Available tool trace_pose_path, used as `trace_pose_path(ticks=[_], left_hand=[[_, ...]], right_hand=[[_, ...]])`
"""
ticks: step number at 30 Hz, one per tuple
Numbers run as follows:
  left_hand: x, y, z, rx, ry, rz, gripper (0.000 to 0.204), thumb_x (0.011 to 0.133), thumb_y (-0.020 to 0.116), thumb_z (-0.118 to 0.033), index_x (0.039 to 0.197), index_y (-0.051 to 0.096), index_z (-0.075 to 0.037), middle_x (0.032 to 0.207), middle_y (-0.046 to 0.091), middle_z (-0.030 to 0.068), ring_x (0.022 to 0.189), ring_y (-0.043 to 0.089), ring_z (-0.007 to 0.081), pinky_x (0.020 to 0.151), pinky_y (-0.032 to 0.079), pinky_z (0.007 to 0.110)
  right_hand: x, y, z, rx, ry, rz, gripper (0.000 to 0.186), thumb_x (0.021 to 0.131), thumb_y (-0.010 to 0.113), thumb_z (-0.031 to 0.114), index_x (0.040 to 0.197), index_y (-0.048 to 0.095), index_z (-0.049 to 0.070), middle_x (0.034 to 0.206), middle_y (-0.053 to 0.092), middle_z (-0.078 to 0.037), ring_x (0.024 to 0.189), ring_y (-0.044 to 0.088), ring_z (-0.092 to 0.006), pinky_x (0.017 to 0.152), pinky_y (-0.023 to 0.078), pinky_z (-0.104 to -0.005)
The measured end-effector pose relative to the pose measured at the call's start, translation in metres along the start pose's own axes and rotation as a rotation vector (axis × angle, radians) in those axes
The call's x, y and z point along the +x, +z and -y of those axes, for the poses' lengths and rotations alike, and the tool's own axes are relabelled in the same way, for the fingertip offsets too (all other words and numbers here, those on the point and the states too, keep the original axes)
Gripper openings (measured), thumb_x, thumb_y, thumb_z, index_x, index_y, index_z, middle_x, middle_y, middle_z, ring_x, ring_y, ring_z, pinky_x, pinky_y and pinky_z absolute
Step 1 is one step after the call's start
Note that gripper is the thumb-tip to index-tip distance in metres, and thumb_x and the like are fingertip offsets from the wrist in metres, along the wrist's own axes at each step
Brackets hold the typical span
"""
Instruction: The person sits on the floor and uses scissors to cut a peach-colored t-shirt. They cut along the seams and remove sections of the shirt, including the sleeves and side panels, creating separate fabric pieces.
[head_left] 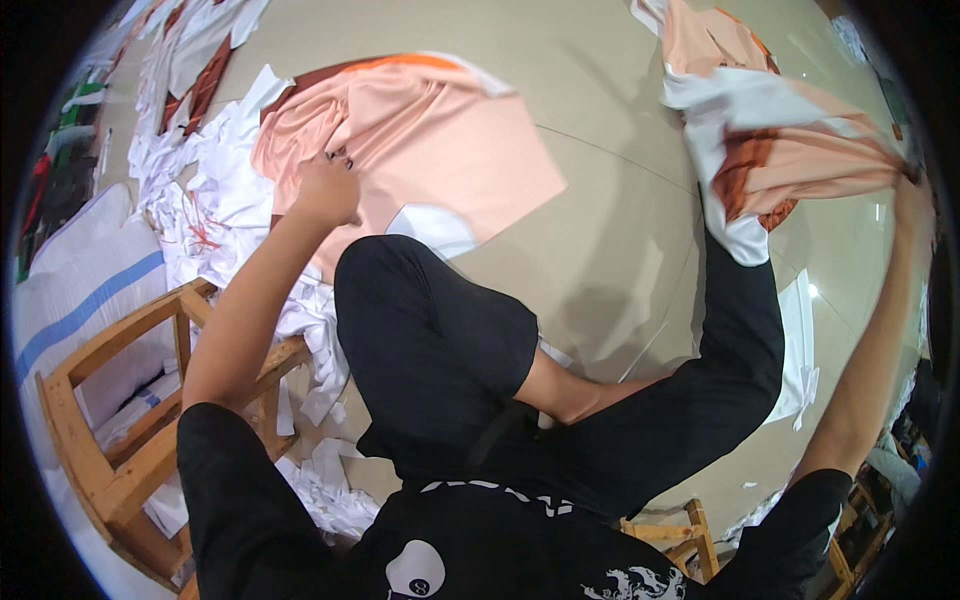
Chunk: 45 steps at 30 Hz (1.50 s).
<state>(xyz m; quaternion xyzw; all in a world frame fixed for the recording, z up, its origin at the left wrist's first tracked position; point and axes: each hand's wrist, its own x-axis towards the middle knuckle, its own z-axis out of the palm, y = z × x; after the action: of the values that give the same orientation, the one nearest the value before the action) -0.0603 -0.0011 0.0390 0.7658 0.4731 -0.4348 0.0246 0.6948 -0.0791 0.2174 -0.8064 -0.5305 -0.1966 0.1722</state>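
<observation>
The person sat low over a glossy beige tiled floor (590,60), and the bent left leg in black trousers (430,320) rose in the middle of the view. Just beyond that leg lay a broad peach cloth with an orange and rust-brown border (470,140); the left hand (330,190) was curled into a fist on its gathered folds. Well to the right of the leg, the right hand (910,182), blurred, gripped the end of a loose peach, rust and white cloth (800,175), which was drawn out sideways. The hands were thus wide apart, each clamped on fabric. Farther beyond the leg on the right lay more peach fabric (695,40); whether it joined the stretched piece, I could not tell. Left of the leg sat a crumpled heap of thin white cloth (225,170), and past it on the near side a slatted wooden frame (85,450). The handling looked to be midway: the sheet beyond the leg was largely laid out, its right part nearly smooth, while its left part remained creased. The piece in the right hand seemed the less settled, neither flat nor released, so smoothing and setting down appeared left undone.
</observation>
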Motion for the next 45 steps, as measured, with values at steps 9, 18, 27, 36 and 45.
trace_pose_path(ticks=[9, 18, 27, 36, 45], left_hand=[[0.082, -0.072, -0.139, -0.437, 0.179, -0.199, 0.116, 0.074, 0.067, -0.067, 0.157, 0.004, -0.014, 0.160, 0.004, 0.0260, 0.146, 0.001, 0.0506, 0.105, 0.019, 0.077], [0.147, -0.111, -0.126, -0.590, 0.405, -0.941, 0.066, 0.092, 0.056, -0.052, 0.144, 0.041, -0.014, 0.155, 0.027, 0.0235, 0.143, 0.027, 0.0417, 0.110, 0.028, 0.062], [0.030, -0.030, -0.122, -0.391, 0.134, -0.391, 0.106, 0.073, 0.071, -0.065, 0.154, 0.022, -0.016, 0.161, 0.004, 0.0254, 0.145, 0.011, 0.0521, 0.104, 0.028, 0.072], [0.000, -0.026, -0.135, -0.375, 0.064, -0.321, 0.118, 0.062, 0.083, -0.057, 0.155, 0.020, -0.020, 0.161, 0.003, 0.0238, 0.144, 0.008, 0.0547, 0.101, 0.028, 0.076], [0.009, -0.034, -0.144, -0.458, 0.055, -0.173, 0.132, 0.058, 0.085, -0.060, 0.157, 0.004, -0.030, 0.163, -0.008, 0.0180, 0.145, -0.007, 0.0537, 0.101, 0.016, 0.082]], right_hand=[[-0.116, -0.009, 0.041, 0.462, 0.267, 0.127, 0.038, 0.093, 0.063, 0.039, 0.111, 0.072, 0.006, 0.077, 0.068, -0.005, 0.076, 0.059, -0.0106, 0.075, 0.045, -0.0297], [-0.275, 0.016, 0.204, 0.940, 0.637, 0.748, 0.026, 0.089, 0.072, 0.030, 0.086, 0.069, 0.004, 0.057, 0.055, 0.002, 0.048, 0.048, -0.0047, 0.046, 0.030, -0.0206], [-0.336, 0.004, 0.241, 1.123, 0.631, 1.430, 0.047, 0.099, 0.056, 0.044, 0.089, 0.058, -0.002, 0.064, 0.058, -0.006, 0.051, 0.059, -0.0150, 0.049, 0.047, -0.0279], [-0.375, 0.008, 0.249, 0.911, 0.463, 1.701, 0.059, 0.097, 0.050, 0.058, 0.080, 0.056, 0.001, 0.061, 0.055, -0.005, 0.054, 0.061, -0.0172, 0.051, 0.045, -0.0283], [-0.351, 0.044, 0.258, 0.899, 0.251, 1.823, 0.058, 0.099, 0.048, 0.056, 0.075, 0.053, 0.003, 0.059, 0.052, -0.003, 0.054, 0.056, -0.0144, 0.056, 0.048, -0.0300]])
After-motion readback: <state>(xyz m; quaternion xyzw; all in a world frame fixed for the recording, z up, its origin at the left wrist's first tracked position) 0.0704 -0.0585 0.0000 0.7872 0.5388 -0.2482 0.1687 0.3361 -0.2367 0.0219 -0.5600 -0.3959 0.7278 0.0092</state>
